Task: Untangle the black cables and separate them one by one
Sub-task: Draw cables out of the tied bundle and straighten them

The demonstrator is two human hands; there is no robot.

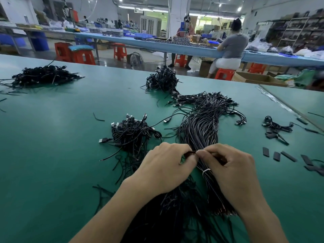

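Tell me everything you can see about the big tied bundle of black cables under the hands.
The bundle of black cables lies on the green table running away from the person, many thin glossy strands cinched near the person by a white tie. Beyond it they fan out, ending in USB plugs; the near ends look reddish. The left hand and right hand rest on it, fingertips pinching one strand.

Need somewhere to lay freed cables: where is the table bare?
Widest bare patch: the left of the table, between the far-left pile and the small tangle. Another lies near right, this side of the sleeve pieces. Crowded: the middle, where left hand and right hand pinch the bundle.
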